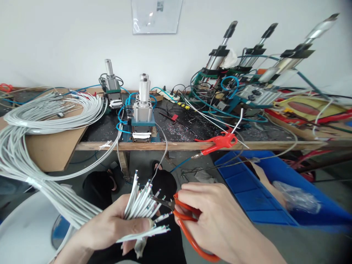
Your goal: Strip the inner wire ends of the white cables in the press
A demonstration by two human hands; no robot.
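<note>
My left hand [110, 225] grips a bundle of white cables [140, 205] near their stripped ends, which fan upward and to the right with coloured wires showing. The cables trail off left in a long sheaf. My right hand [217, 216] holds orange-handled scissors [183, 216], fingers through the loops. The dark blade tips touch the cable ends just right of my left hand.
A workbench [178, 146] carries a small pneumatic press [142, 117], a second press [112, 88], coiled white cables [55, 110] on cardboard and a red air gun [217, 143]. Larger pneumatic machines [247, 73] stand at the right. A blue crate [247, 190] sits below right.
</note>
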